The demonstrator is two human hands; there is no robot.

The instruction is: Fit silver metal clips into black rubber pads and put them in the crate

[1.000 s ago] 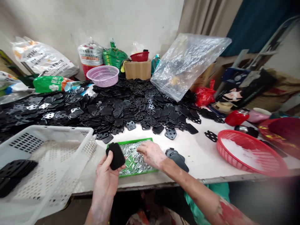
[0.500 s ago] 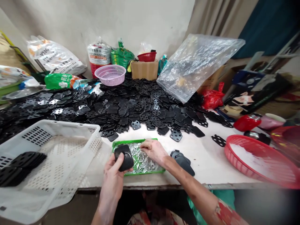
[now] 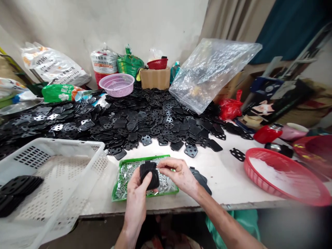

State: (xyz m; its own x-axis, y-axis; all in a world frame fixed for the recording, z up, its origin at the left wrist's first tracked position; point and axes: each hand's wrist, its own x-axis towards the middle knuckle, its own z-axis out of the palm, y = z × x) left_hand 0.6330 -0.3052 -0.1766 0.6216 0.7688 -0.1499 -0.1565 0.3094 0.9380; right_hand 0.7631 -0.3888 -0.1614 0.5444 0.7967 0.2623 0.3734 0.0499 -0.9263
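Observation:
My left hand (image 3: 138, 188) is closed round a black ribbed plastic plate (image 3: 149, 175), thumb on its face, above the green tray (image 3: 115, 197). Small silvery metal pins (image 3: 127, 173) fill that tray. At the plate's upper right edge, my right hand (image 3: 178, 172) pinches a small metal pin, mostly covered by the fingertips. Just right of the tray and partly behind my right wrist lie a few more black plates (image 3: 201, 180). Beyond the tray spreads a large heap of black plates (image 3: 145, 121), many with holes.
A white perforated basket (image 3: 95, 166) with stacked black plates (image 3: 19, 190) stands at the left. On the right is a red basket (image 3: 285, 193) holding white material. A purple basket (image 3: 116, 85), a cardboard box (image 3: 155, 79) and a clear plastic bag (image 3: 215, 72) sit behind the heap.
My right hand has lifted from among the pins to the plate's edge. My left hand has moved right and turned the plate, so its ribbed face shows. The view has shifted slightly.

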